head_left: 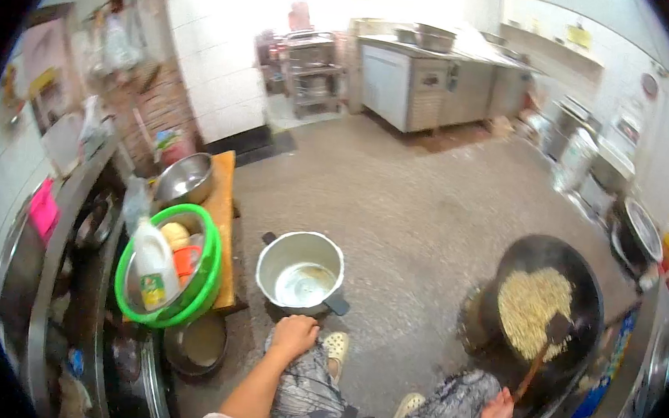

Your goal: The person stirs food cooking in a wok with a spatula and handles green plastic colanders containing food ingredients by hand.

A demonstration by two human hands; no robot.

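The left hand (295,334) rests on the knee (305,380), its fingers bent, how tightly I cannot tell. The right hand (497,411) is at the end of the spatula (540,363); whether its fingers close, I cannot tell. The spatula leans in the wok (591,296), its head on the food (532,299). It seems stiff and light, best held at this wooden end; the food probably resists pushing.

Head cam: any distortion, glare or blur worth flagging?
Head view: black rounded corners, wide-angle bowing toward the edges; head view: back wall washed out, distant person soft; head view: wok dark inside, against pale food.
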